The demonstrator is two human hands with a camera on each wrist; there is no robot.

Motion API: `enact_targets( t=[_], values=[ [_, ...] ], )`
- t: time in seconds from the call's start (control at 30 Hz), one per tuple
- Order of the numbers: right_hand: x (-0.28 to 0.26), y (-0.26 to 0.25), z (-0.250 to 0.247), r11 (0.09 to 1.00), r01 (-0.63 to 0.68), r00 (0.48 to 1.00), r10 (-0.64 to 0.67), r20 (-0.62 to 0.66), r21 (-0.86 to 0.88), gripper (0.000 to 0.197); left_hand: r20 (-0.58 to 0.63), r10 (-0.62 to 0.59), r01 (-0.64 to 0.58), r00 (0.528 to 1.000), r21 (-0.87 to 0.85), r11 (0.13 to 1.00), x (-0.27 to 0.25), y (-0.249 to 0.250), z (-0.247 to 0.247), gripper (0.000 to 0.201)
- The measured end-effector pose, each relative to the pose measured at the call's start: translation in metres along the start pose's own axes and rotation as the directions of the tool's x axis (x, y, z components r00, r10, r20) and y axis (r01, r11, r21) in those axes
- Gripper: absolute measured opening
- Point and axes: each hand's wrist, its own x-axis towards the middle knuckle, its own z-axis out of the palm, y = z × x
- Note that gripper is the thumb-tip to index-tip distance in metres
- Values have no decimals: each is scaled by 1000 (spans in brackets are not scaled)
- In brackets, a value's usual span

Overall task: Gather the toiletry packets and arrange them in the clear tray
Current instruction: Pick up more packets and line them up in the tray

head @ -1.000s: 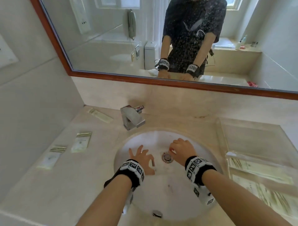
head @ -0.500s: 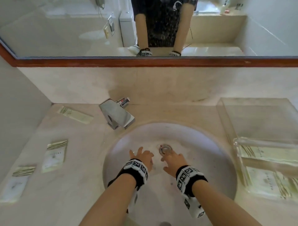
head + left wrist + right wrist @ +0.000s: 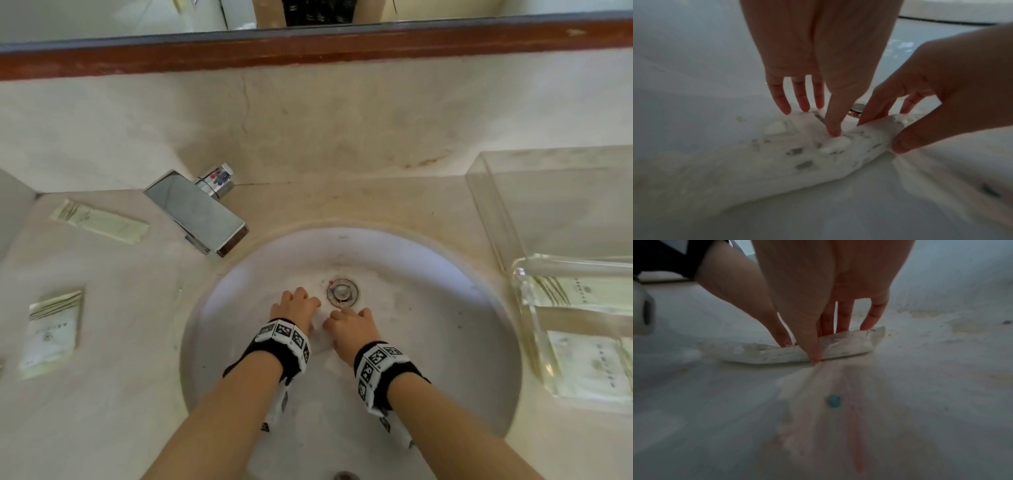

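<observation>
White packet (image 3: 838, 345) lies crosswise, pinched by both hands (image 3: 352, 325)

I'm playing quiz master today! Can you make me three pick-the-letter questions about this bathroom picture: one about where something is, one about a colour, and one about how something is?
1. Where is the packet that both hands touch?
A. In the clear tray
B. In the sink, near the drain
C. On the counter behind the faucet

2. What colour is the faucet?
A. Shiny silver
B. Black
C. Gold

3. How is the clear tray right now?
A. Upside down
B. Completely empty
C. Already holding packets

Answers:
1 B: the left hand and right hand meet on the white packet lying in the sink, just below the drain.
2 A: the faucet is mirror-bright metal.
3 C: pale packets show through the wall of the clear tray.
</observation>
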Motion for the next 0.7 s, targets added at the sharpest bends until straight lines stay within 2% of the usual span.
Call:
enact_targets(
  t=[0.13,0.33,0.43,0.5,0.6,0.7],
  values=[
    [1,-1,3,1000,5,1000,-5,-24,-9,30,49,-109,113,993,-90,989,2,-4,2,57],
    [-3,0,2,998,42,999,-43,-24,-37,30,73,-213,214,974,-19,977,3,-4,-5,51],
    [-1,-2,-2,997,65,997,-66,-41,-45,29,49,-240,240,969,15,971,-1,-5,-14,40],
    [-15,0,-15,996,76,994,-80,-76,-52,29,2,-249,249,969,-53,967,-17,-2,-26,31],
    [-12,1,-23,994,104,991,-107,-79,-46,30,15,-304,299,952,-244,923,-18,-18,-26,50],
    [-28,3,-50,993,100,985,-108,-133,-67,33,-106,-298,238,949,-386,892,-39,-20,-42,52]
  ],
)
